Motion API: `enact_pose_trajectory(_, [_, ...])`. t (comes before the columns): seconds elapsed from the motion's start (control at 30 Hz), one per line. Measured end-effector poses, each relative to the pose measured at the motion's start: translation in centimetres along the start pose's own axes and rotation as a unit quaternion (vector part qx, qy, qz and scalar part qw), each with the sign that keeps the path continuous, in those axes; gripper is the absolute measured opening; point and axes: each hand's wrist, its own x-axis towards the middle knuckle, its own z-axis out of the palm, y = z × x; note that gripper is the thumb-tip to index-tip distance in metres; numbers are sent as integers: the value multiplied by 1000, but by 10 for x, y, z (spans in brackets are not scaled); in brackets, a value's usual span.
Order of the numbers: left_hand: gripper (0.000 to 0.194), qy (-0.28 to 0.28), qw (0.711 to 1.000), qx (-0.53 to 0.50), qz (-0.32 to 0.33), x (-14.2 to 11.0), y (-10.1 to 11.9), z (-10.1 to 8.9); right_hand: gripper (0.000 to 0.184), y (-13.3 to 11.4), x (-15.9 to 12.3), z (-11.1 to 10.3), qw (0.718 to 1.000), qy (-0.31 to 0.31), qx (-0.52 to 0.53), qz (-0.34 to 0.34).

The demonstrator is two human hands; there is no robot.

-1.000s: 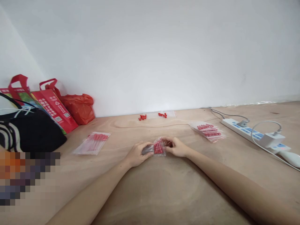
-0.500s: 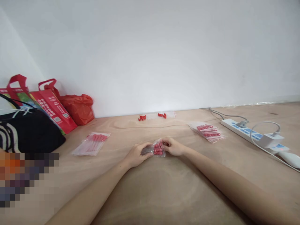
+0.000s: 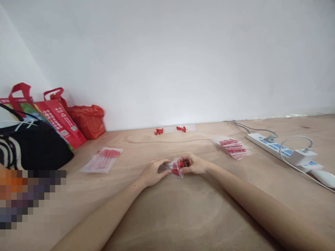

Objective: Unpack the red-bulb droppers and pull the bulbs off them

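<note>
Low over the wooden table, near the centre, a small clear zip bag (image 3: 177,173) with red pieces inside lies between my hands. My left hand (image 3: 153,172) is closed on the bag's left end, thumb in front and fingers behind. On the other side my right hand (image 3: 195,164) curls with thumb and fingers at the bag's right end. A small red piece (image 3: 181,164) shows at its fingertips; its exact kind is too small to tell, and part of it is hidden by the hand and the plastic.
Flat bags with red pieces (image 3: 111,153) lie at left, and more filled bags (image 3: 237,150) at right. Loose red pieces (image 3: 158,131) rest on a clear bag by the wall. A power strip (image 3: 270,144) with cables stands right; shopping bags (image 3: 61,120) and a black bag (image 3: 44,146) stand left.
My right hand has shifted slightly and its fingers curl more, with red showing between them. The bag's right part has crumpled and dipped a little. My left hand has barely moved.
</note>
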Motion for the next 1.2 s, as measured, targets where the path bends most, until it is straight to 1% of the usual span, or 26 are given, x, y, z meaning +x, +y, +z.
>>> enact_pose_trajectory(0.1, [31, 2, 1000, 9, 5, 0, -1, 1, 39, 4, 0, -1, 1000, 13, 23, -2])
enact_pose_trajectory(0.2, [31, 4, 1000, 18, 4, 0, -1, 1, 38, 8, 0, 1, 999, 35, 11, -27])
enact_pose_trajectory(0.27, [32, 7, 1000, 19, 1, 0, -1, 1, 35, 8, 0, 3, 996, 64, -30, -54])
enact_pose_trajectory(0.37, [32, 10, 1000, 14, -3, 0, -1, 1, 27, 7, -1, 5, 983, 113, -115, -84])
enact_pose_trajectory(0.43, [31, 11, 1000, 10, -3, 0, -2, 2, 27, 6, -2, 5, 977, 128, -147, -89])
enact_pose_trajectory(0.47, [31, 11, 1000, 10, -3, 0, -2, 2, 27, 6, -2, 5, 977, 128, -144, -90])
enact_pose_trajectory(0.53, [31, 16, 1000, 16, -5, 0, -2, 2, 28, 7, -2, 5, 984, 112, -112, -87])
enact_pose_trajectory(0.63, [30, 24, 999, 28, -5, 1, -1, 2, 38, 9, -1, 4, 993, 80, -59, -70])
enact_pose_trajectory(0.7, [28, 26, 999, 30, -2, 1, 0, 1, 38, 11, 0, 4, 994, 78, -40, -64])
enact_pose_trajectory(0.8, [29, 29, 999, 33, -7, 1, -1, 2, 32, 14, 1, 4, 991, 108, -38, -73])
enact_pose_trajectory(0.9, [32, 28, 999, 34, -21, 0, -4, 2, 33, 16, 2, 2, 989, 137, -15, -62])
enact_pose_trajectory(1.03, [33, 28, 999, 24, -24, 0, -6, 3, 33, 15, -1, -7, 984, 152, 91, -22])
enact_pose_trajectory(1.13, [31, 33, 999, 27, -22, 0, -5, 2, 26, 12, -6, -15, 967, 165, 192, 22])
enact_pose_trajectory(1.2, [30, 33, 999, 34, -22, 0, -4, 2, 24, 11, -10, -18, 953, 176, 242, 40])
